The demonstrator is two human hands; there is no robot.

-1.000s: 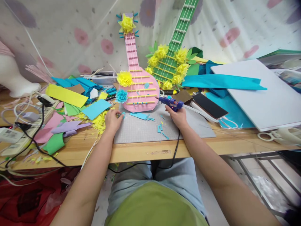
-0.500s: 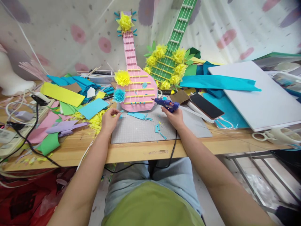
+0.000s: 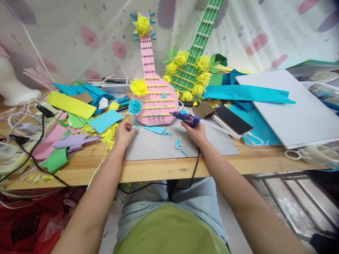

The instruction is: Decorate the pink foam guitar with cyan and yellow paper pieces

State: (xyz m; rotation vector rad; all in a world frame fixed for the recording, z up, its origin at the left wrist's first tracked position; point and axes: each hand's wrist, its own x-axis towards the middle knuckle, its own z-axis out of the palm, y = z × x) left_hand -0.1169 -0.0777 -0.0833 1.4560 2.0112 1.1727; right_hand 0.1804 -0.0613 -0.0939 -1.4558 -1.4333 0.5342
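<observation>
My right grip wraps the glue gun, left grip pinches a blue scrap on the mat; gluing, I judge, gun must meet scrap.

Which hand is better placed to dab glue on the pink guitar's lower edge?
Right, likely. The right hand grips the glue gun, nozzle close to the pink guitar; the left hand is busy pinching a small blue paper piece.

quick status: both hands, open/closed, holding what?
Left hand: closed, pinching a blue paper scrap at the cutting mat edge.
Right hand: closed around the glue gun.
</observation>
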